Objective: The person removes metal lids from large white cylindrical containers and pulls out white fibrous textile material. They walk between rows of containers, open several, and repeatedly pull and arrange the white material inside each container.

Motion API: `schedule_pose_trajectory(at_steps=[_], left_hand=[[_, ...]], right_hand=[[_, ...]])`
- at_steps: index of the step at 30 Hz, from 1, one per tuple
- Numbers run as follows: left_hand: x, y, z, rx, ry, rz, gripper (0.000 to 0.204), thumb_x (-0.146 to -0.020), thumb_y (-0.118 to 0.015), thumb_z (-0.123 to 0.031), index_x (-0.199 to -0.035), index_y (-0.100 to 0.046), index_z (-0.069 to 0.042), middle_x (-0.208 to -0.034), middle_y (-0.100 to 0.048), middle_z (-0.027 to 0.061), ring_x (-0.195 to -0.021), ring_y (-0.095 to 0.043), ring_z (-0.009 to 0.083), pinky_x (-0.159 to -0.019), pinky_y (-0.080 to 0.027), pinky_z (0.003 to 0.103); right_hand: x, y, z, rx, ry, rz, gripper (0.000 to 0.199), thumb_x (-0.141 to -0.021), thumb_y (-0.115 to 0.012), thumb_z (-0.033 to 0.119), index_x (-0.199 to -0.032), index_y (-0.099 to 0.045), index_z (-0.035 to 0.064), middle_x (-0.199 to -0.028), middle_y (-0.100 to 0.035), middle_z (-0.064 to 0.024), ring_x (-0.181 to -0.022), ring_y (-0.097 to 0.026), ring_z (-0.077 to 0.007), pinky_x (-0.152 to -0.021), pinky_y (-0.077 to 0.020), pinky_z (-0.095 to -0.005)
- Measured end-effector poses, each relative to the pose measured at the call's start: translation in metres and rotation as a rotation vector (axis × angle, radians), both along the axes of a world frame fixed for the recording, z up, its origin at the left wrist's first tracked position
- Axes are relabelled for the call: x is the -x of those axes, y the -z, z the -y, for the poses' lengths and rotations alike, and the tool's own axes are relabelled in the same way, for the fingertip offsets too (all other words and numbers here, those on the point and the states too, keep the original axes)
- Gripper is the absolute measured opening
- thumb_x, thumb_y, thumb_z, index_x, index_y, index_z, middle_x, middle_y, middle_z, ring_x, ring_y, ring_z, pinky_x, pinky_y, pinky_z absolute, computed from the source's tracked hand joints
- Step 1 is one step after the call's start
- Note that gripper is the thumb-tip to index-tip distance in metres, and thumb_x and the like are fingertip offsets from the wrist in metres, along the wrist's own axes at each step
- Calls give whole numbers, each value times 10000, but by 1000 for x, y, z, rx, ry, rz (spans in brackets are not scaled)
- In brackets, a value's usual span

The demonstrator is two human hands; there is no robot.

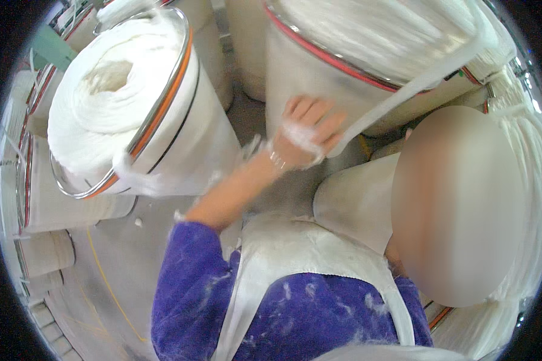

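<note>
My left hand (307,133) is raised between two tall cans, its fingers curled and somewhat smeared by motion. It is closed on a thick white fibre sliver (397,96), which runs up to the right over the red-rimmed can (325,78). White fibre also lies across the hand and wrist. At the left, an orange-rimmed can (205,138) is filled with coiled white sliver (111,111), and a loose tuft (162,180) hangs over its side. A blurred patch covers most of my right forearm and hand, so its fingers are hidden.
More white cans stand along the left (84,204) and behind. A pale can (355,198) leans into view by my right side, and sliver bundles (527,156) hang at the far right. The grey floor (114,240) has yellow lines and a fibre scrap.
</note>
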State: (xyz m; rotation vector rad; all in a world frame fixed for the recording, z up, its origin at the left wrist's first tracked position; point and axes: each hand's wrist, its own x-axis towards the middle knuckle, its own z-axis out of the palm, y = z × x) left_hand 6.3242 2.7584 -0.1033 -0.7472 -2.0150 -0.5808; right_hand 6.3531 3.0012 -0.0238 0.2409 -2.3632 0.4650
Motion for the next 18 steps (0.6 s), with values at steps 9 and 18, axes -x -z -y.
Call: schedule_pose_trajectory(at_steps=[9, 18], left_hand=[[-227, 103, 152, -266, -673, 778, 230, -753, -708, -223, -900, -657, -53, -892, -645, 137, -859, -588, 321, -771, -452, 432], [-163, 78, 111, -678, 488, 1574, 560, -927, -431, -482, -1168, -585, 1, -1180, -593, 158, -1095, -551, 258, -956, -409, 361]], right_hand=[[121, 9, -11, 918, -99, 163, 556, -849, -661, 303, -1206, -495, -89, -994, -608, -160, -1032, -545, -249, -915, -401, -359], [71, -167, 96, 888, -908, -10, 341, -936, -446, 138, -1196, -472, -80, -1018, -539, -114, -809, -524, -200, -802, -400, -346]])
